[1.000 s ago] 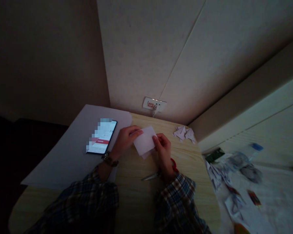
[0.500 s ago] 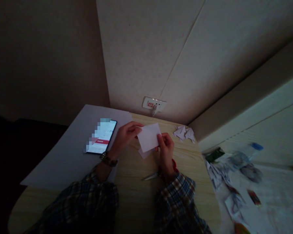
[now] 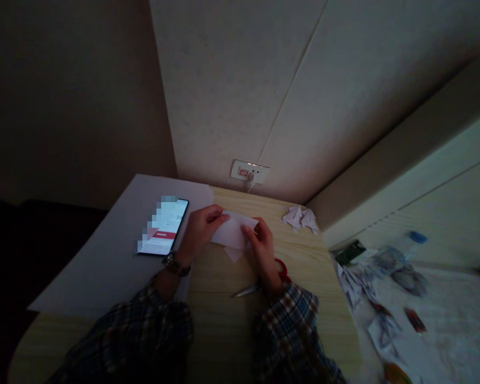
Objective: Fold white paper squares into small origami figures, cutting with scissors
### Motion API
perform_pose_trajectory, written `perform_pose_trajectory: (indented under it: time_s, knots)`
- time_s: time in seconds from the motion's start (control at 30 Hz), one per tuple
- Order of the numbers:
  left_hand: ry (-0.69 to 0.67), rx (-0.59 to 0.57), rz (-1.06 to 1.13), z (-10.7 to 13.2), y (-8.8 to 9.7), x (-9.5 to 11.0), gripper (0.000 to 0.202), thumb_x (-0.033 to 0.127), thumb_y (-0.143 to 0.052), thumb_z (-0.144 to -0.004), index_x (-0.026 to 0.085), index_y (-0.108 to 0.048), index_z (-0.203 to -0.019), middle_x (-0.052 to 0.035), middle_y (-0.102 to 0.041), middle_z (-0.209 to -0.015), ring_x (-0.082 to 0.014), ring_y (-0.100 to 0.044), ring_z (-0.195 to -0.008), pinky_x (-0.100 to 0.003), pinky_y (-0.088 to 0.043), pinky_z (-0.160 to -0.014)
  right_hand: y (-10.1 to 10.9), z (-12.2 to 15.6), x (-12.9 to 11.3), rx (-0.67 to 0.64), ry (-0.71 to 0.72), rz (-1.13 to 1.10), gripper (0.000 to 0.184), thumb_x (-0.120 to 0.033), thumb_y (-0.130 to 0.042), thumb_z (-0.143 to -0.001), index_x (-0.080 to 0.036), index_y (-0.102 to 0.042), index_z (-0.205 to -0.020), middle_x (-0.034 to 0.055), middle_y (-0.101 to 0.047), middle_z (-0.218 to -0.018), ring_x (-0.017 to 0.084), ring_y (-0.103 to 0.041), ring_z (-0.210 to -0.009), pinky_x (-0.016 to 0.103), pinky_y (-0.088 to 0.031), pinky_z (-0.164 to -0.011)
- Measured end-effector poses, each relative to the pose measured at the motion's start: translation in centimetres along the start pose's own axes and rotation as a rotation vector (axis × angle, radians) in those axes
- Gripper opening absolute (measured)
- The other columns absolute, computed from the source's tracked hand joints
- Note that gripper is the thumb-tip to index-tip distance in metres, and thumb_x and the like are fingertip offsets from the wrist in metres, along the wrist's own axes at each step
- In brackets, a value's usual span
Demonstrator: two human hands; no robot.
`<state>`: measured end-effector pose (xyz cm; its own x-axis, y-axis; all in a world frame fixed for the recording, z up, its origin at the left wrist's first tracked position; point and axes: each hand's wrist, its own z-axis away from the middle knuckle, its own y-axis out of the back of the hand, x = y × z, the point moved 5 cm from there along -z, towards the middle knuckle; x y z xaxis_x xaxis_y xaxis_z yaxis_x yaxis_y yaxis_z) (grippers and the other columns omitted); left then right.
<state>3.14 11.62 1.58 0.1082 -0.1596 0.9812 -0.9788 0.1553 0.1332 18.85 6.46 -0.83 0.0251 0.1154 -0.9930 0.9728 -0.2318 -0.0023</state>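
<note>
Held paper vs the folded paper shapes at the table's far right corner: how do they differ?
The held paper shows a broad, plain face; the folded paper shapes are pointed and creased. The held paper is pinched between left hand and right hand; the folded paper shapes rest on the table. Both are pale.

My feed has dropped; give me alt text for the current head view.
Left hand and right hand hold a small white paper over a table. Red-handled scissors lie near the right hand; a lit phone rests on a larger sheet.
</note>
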Motion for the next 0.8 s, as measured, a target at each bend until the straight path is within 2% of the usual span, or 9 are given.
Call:
perform_pose_trajectory:
  time_s: [0.1,0.23,0.37,0.57,0.7,0.8]
  knots:
    - [-0.043,-0.096,-0.054,0.2,-0.9,0.2,0.017,0.029,-0.065,-0.070,0.018,-0.060,-0.059,0.0022,-0.063,-0.060,-0.0151,-0.059,-0.061,-0.023,-0.042,-0.059,0.6,-0.1,-0.4,0.062,0.031,0.044,0.009,-0.029,-0.064,-0.077,-0.022,-0.062,-0.081,-0.0015,-0.063,-0.078,0.016,-0.056,-0.076,0.025,-0.044,-0.066]
    - [-0.086,-0.142,-0.114,0.3,-1.4,0.3,0.020,0.031,-0.063,-0.073,0.019,-0.060,-0.057,0.0027,-0.063,-0.058,-0.0156,-0.058,-0.061,-0.024,-0.042,-0.058,0.5,-0.1,-0.5,0.034,0.040,0.084,0.008,-0.028,-0.065,-0.076,-0.020,-0.065,-0.073,-0.0019,-0.063,-0.071,0.016,-0.056,-0.071,0.025,-0.043,-0.064]
    - [-0.103,-0.107,-0.155,0.4,-1.2,0.5,0.017,0.031,-0.062,-0.076,0.020,-0.065,-0.063,0.0013,-0.068,-0.064,-0.0170,-0.061,-0.064,-0.024,-0.043,-0.062,0.6,-0.1,-0.5,0.044,0.040,0.103,0.010,-0.029,-0.065,-0.077,-0.020,-0.066,-0.072,-0.0020,-0.064,-0.069,0.015,-0.055,-0.068,0.025,-0.042,-0.062]
    - [-0.083,0.013,-0.176,0.6,-0.2,1.1,0.018,0.034,-0.059,-0.077,0.020,-0.065,-0.068,-0.0002,-0.070,-0.071,-0.0180,-0.063,-0.070,-0.024,-0.046,-0.065,1.1,-0.3,-0.2,0.091,0.025,0.073,0.014,-0.031,-0.064,-0.076,-0.020,-0.063,-0.068,-0.0032,-0.058,-0.063,0.014,-0.051,-0.062,0.024,-0.039,-0.058]
    - [-0.068,0.028,-0.157,0.6,-0.2,1.4,0.018,0.034,-0.058,-0.077,0.019,-0.066,-0.070,-0.0020,-0.072,-0.076,-0.0187,-0.065,-0.075,-0.024,-0.048,-0.070,1.2,-0.4,0.1,0.117,0.019,0.024,0.016,-0.031,-0.064,-0.075,-0.019,-0.060,-0.066,-0.0046,-0.054,-0.059,0.013,-0.047,-0.057,0.024,-0.036,-0.054]
    - [-0.059,0.006,-0.125,0.8,-0.4,1.4,0.023,0.033,-0.057,-0.080,0.017,-0.068,-0.091,-0.0024,-0.072,-0.079,-0.0184,-0.067,-0.076,-0.023,-0.050,-0.069,1.3,-0.4,0.1,0.130,0.017,-0.002,0.018,-0.030,-0.065,-0.075,-0.019,-0.059,-0.062,-0.0054,-0.051,-0.056,0.012,-0.046,-0.055,0.024,-0.035,-0.054]
